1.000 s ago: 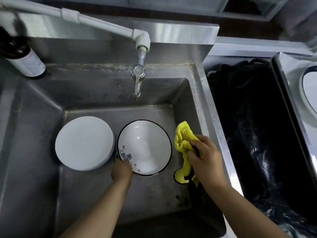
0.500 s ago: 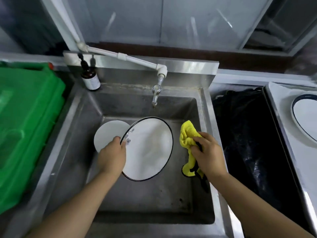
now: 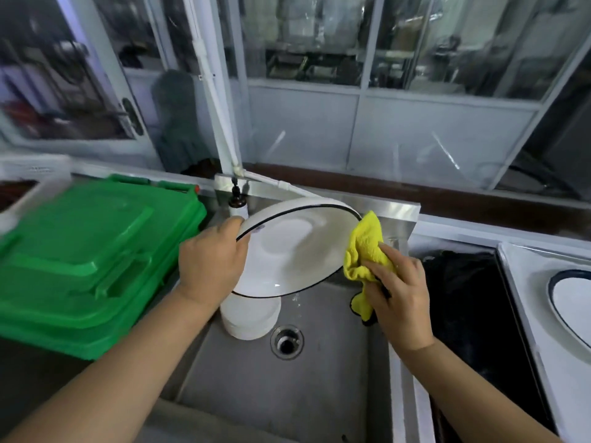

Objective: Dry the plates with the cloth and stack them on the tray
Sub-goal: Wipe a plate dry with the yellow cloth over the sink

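Lifted since the frame half a second ago, the black-rimmed plate (image 3: 297,247) now sits well above the sink basin (image 3: 287,388), tilted with its white inside face toward the camera; before, it hung low over the basin floor. Left hand (image 3: 211,266) grips the plate's left rim, fingers curled behind it. Right hand (image 3: 399,298) holds the bunched yellow cloth (image 3: 364,254), now touching the plate's right rim where earlier it was apart from it. Sink contents: a stack of white plates (image 3: 251,318) directly below the lifted plate, beside the drain (image 3: 287,342); water drops show near the drain. Tray (image 3: 527,298) at far right holds one black-rimmed plate (image 3: 572,302), partly cut off by the frame edge. Between sink and tray, a compartment lined with black plastic (image 3: 467,302). Left of the sink: a green plastic bin lid (image 3: 86,260). A brown pump bottle (image 3: 237,204) stands on the sink's back ledge, now partly behind the plate. Camera view has risen: glass partition panels (image 3: 351,75) with aluminium frames fill the top half, and a white pipe (image 3: 217,123) runs down to the backsplash.
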